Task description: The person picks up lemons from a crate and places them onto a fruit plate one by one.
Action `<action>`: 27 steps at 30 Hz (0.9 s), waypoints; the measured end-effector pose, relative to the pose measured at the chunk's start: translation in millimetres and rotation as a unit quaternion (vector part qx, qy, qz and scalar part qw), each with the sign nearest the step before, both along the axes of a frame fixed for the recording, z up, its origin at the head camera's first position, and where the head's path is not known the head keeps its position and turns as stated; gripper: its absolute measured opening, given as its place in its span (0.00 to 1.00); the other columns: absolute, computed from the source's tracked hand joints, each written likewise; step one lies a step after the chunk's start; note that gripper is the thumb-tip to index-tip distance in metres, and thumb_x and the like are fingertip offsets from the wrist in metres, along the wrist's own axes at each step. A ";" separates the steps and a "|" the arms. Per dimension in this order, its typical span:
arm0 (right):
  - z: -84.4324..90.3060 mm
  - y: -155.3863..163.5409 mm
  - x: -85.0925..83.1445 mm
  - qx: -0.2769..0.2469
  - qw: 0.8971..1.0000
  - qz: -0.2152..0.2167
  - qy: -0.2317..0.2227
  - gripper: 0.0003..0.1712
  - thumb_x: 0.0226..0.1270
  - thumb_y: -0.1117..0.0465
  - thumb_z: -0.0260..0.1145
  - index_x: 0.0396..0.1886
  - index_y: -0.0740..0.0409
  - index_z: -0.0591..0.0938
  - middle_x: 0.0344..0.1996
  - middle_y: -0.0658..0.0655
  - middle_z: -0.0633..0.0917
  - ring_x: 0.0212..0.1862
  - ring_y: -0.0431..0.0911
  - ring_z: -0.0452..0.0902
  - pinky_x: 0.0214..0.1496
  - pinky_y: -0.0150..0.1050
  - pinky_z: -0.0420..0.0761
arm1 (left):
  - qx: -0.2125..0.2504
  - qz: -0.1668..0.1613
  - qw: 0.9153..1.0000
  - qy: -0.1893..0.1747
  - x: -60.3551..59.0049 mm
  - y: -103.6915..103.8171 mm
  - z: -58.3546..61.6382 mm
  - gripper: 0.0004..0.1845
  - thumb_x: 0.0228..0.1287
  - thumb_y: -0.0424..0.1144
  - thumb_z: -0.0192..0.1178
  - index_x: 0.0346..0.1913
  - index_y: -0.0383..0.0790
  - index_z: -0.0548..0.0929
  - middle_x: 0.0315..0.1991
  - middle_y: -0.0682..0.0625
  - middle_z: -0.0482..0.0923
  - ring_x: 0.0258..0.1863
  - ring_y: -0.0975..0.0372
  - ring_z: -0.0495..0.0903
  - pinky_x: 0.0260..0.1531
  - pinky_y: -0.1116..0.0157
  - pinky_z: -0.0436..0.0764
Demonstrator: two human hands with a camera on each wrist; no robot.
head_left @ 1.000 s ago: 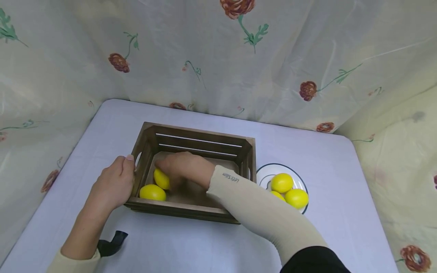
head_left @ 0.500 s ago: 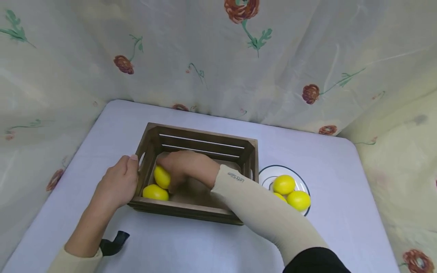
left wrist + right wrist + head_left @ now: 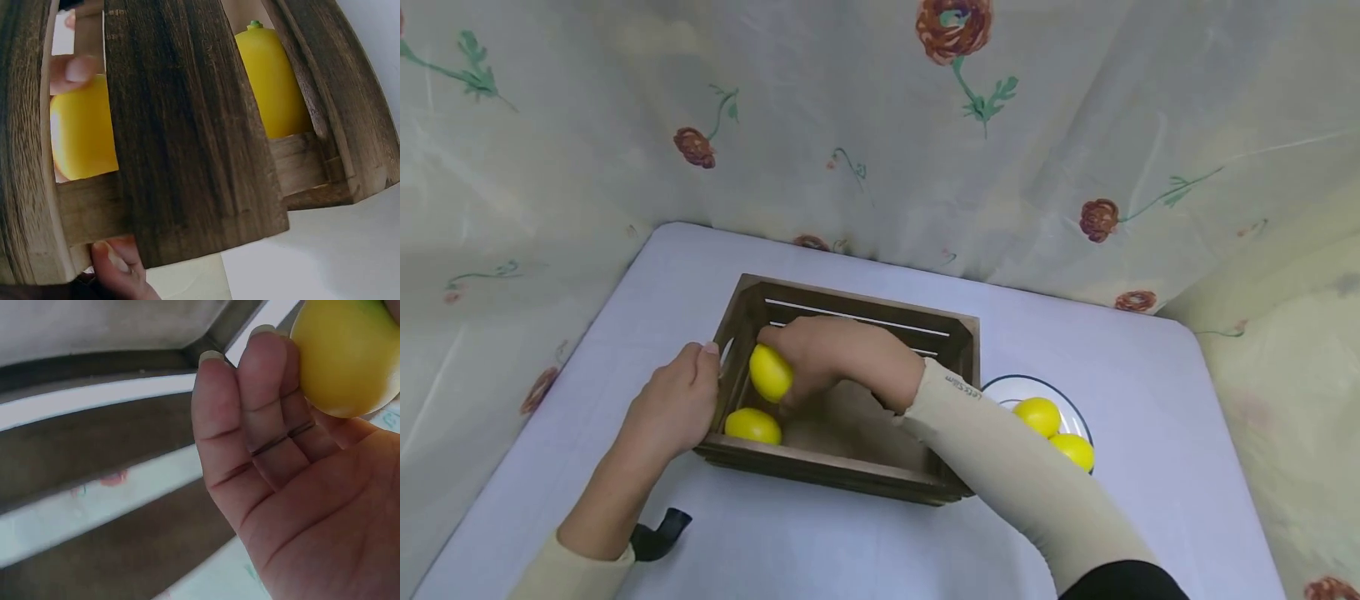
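A brown slatted wooden crate stands on the table, its left end gripped by my left hand. Inside it, my right hand pinches a yellow lemon, held a little above the crate floor near the left end. The right wrist view shows this lemon at the fingers, the remaining fingers extended. A second lemon lies in the front left corner; through the slats in the left wrist view that lemon shows a green stem tip.
To the right of the crate is a white plate with a dark rim, bearing lemons, partly covered by the right sleeve. A black curved object is by the left wrist. A floral curtain hangs behind the white-covered table.
My right hand has raised the pinched lemon slightly, and a gap now parts it from the corner lemon. My left hand stays on the crate's end. The head view has shifted a little.
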State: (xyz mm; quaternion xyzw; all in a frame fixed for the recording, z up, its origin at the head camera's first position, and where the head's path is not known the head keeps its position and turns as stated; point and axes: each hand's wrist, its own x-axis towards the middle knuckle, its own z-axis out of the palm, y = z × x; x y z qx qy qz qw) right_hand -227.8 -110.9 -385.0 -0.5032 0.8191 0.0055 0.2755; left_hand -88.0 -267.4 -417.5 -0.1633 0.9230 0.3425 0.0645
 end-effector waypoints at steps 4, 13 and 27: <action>14.8 11.4 4.3 0.008 1.000 -0.003 0.021 0.45 0.56 0.41 0.81 0.66 0.53 0.71 0.40 0.50 0.82 0.42 0.45 0.80 0.44 0.40 0.80 | -0.003 0.000 1.000 0.002 0.1 1.6 0.3 0.36 0.85 0.58 0.21 0.50 0.33 0.76 0.32 0.41 0.76 0.29 0.50 0.75 0.26 0.57 0.73; 44.5 56.5 24.6 -0.016 0.999 0.004 0.045 0.42 0.58 0.38 0.79 0.63 0.52 0.72 0.40 0.47 0.81 0.39 0.44 0.79 0.42 0.40 0.80 | -0.007 -0.003 1.000 0.005 0.4 4.6 -1.1 0.37 0.85 0.57 0.20 0.49 0.34 0.78 0.32 0.42 0.77 0.28 0.51 0.74 0.26 0.58 0.72; 86.2 152.2 50.7 -0.124 0.989 -0.075 0.032 0.42 0.55 0.41 0.82 0.64 0.46 0.72 0.37 0.40 0.79 0.35 0.39 0.77 0.37 0.39 0.80 | 0.001 -0.005 1.000 0.013 0.7 2.4 -1.7 0.35 0.84 0.57 0.25 0.55 0.29 0.71 0.30 0.41 0.73 0.26 0.49 0.74 0.23 0.57 0.72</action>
